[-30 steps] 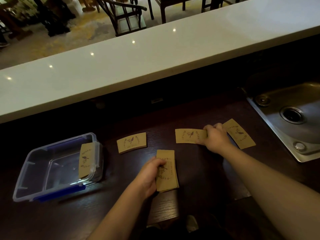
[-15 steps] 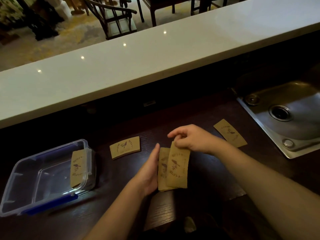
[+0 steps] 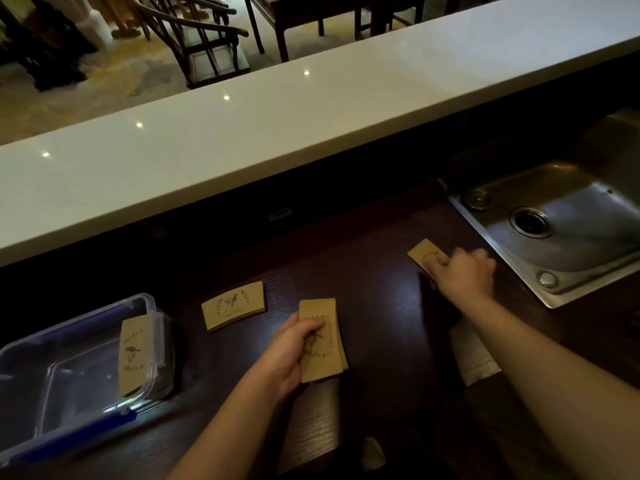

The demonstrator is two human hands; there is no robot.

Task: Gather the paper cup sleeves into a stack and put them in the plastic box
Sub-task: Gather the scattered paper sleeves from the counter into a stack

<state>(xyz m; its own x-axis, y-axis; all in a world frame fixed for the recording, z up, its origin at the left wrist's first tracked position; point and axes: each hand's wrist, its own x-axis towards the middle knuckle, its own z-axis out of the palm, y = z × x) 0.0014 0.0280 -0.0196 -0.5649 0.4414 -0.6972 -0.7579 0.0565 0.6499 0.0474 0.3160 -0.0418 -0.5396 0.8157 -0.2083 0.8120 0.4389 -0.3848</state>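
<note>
Brown paper cup sleeves lie on a dark wooden counter (image 3: 381,278). My left hand (image 3: 289,355) holds a small stack of sleeves (image 3: 325,341) flat on the counter, thumb on top. My right hand (image 3: 464,271) reaches right and rests its fingers on a single sleeve (image 3: 424,252) near the sink; whether it grips that sleeve is unclear. Another small pile of sleeves (image 3: 233,304) lies left of the stack, untouched. The clear plastic box (image 3: 45,386) with blue clips stands at the left, and one sleeve (image 3: 133,355) leans inside against its right wall.
A steel sink (image 3: 561,230) is set into the counter at the right. A raised white bar top (image 3: 277,119) runs along the back. A pale cloth or paper (image 3: 474,358) lies under my right forearm. Chairs and tables stand beyond the bar.
My right hand laid its sleeve on the stack under my left hand, then moved right to the single sleeve by the sink. The stack now lies flat under my left hand.
</note>
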